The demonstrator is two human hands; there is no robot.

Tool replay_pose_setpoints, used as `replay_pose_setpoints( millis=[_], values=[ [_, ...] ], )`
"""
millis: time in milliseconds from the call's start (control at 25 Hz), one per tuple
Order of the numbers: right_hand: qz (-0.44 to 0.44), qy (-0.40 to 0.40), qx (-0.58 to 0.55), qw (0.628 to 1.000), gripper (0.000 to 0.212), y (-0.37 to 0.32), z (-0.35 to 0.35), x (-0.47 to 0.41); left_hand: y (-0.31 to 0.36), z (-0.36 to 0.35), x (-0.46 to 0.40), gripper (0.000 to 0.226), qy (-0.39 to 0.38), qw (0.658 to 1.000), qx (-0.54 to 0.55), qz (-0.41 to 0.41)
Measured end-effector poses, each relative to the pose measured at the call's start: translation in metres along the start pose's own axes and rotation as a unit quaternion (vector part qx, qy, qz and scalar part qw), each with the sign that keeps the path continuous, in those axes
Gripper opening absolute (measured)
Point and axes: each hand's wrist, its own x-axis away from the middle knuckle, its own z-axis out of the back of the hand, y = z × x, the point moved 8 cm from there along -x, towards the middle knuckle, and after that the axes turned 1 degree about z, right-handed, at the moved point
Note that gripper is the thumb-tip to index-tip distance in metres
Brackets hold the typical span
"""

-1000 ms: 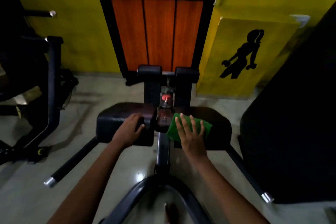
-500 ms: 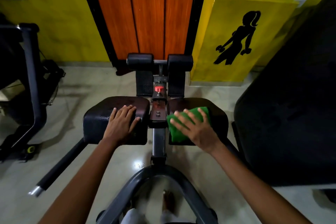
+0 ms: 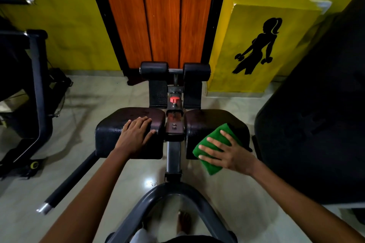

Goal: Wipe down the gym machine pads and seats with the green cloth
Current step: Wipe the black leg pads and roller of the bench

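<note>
Right hand (image 3: 230, 153) lies flat with fingers straight and spread on the green cloth (image 3: 214, 149), pressing it against the right seat pad (image 3: 205, 124) of the gym machine. Its fingers point left, toward the machine's centre. The cloth is folded into a thick oblong whose long axis runs diagonally, from its far end up on the pad's top surface, to the right, down to its near end, which hangs past the pad's front edge toward the floor (image 3: 102, 187). It covers the pad's near right corner.

Left hand (image 3: 136, 134) rests palm down on the left seat pad (image 3: 110, 130), fingers straight and close together, pointing away and slightly right, with the thumb out toward the central steel post (image 3: 173, 156). It holds nothing.

Between the two dark pads sits the adjustment bracket with a red knob (image 3: 174, 100) just beyond it. Farther on stand two black roller pads (image 3: 154, 70) on a short bar, in front of an orange wood panel (image 3: 161, 23) set in a yellow wall. A black silhouette figure (image 3: 256, 47) is painted to the right.
</note>
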Motion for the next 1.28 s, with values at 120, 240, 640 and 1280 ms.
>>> replay_pose_setpoints(
  millis=[120,240,640,1280],
  values=[
    [-0.251,0.011,-0.028,0.968,0.075,0.06,0.004,0.002,0.002,-0.002,0.0,0.073,0.001,1.0,-0.009,0.004],
    [-0.337,0.003,-0.022,0.941,0.076,0.049,0.002,0.022,0.003,-0.004,0.0,0.071,0.004,1.0,-0.012,0.008],
    [-0.147,-0.035,-0.009,0.988,0.063,0.03,0.003,0.053,0.003,-0.006,-0.002,0.066,0.0,0.999,-0.031,0.014],
    [-0.403,-0.012,-0.043,0.914,0.07,0.064,0.017,0.049,0.002,-0.007,0.0,0.089,0.025,0.999,-0.011,0.019]
  ],
)
